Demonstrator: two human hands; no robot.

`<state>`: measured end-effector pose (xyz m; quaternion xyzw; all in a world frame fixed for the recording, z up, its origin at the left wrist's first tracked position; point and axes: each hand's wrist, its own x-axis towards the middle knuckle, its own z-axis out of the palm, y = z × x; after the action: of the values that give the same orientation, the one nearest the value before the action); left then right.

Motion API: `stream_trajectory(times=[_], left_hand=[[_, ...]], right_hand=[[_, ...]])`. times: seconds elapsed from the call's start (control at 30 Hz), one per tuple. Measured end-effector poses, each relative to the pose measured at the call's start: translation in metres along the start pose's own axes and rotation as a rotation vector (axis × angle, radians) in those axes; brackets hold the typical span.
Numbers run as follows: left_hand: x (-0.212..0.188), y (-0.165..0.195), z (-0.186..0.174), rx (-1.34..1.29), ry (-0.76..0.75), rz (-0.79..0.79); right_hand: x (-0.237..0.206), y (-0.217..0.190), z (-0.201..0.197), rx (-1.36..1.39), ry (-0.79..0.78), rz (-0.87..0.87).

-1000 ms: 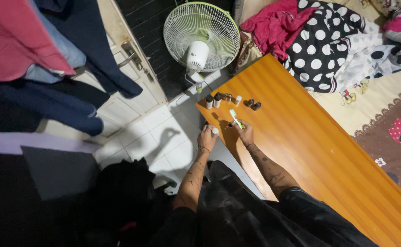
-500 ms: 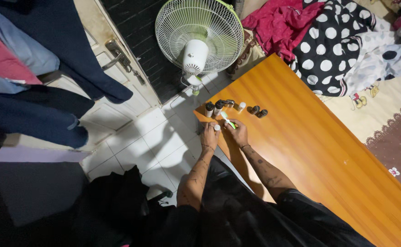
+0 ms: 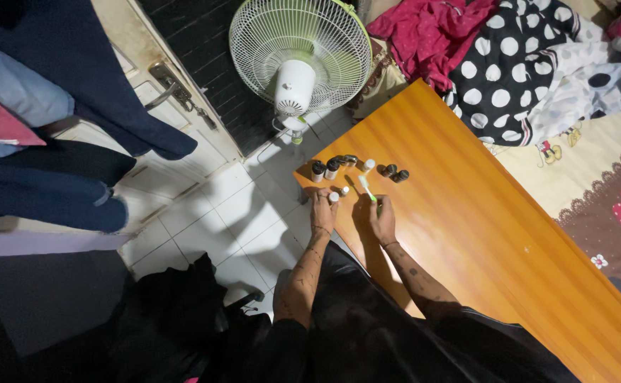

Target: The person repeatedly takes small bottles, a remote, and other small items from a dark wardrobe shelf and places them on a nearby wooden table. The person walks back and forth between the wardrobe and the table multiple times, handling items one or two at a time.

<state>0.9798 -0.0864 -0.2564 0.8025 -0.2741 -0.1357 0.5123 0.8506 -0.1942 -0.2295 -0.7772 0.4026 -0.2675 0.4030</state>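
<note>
Hands at the surface (image 3: 495, 234) edge: left hand (image 3: 322, 211) with fingers closed on a small white-capped bottle (image 3: 334, 198), right hand (image 3: 381, 218) pinching a green-and-white tube (image 3: 366, 189) just beyond its fingertips, best kept steady and upright, dark bottles (image 3: 339, 166) standing farther ahead.

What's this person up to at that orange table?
A person works at the corner of an orange table. The left hand rests on a small white-capped bottle, and the right hand holds a thin green and white stick. A row of small bottles stands just beyond, with a fan on the floor behind.
</note>
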Motion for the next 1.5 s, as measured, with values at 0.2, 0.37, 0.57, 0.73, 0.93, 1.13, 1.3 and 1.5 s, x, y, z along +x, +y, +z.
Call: stream_trajectory(times=[0.2,0.37,0.57,0.73,0.93,1.13,1.3,1.5], left_hand=[[-0.012,0.001,-0.017,0.138,0.021,-0.006],[-0.024,0.003,-0.029,0.182,0.011,-0.054],[-0.041,0.012,-0.043,0.221,-0.007,-0.103],[-0.053,0.027,-0.053,0.302,-0.031,-0.069],[-0.057,0.042,-0.047,0.328,-0.162,0.124],[-0.062,0.059,-0.057,0.166,-0.172,0.203],[-0.063,0.084,-0.070,0.073,-0.234,0.219],[-0.081,0.107,-0.078,0.064,-0.355,0.359]], right_hand=[[0.011,-0.005,0.000,-0.228,-0.019,-0.260],[0.023,-0.016,0.009,-0.398,-0.026,-0.308],[0.016,-0.020,-0.001,-0.321,-0.061,-0.300],[-0.007,-0.020,-0.029,-0.363,-0.071,-0.144],[-0.037,-0.025,-0.050,-0.241,-0.043,0.021],[-0.064,-0.032,-0.067,-0.119,0.075,0.116],[-0.083,-0.044,-0.093,-0.193,0.195,0.013],[-0.129,-0.074,-0.130,-0.255,0.417,-0.011]])
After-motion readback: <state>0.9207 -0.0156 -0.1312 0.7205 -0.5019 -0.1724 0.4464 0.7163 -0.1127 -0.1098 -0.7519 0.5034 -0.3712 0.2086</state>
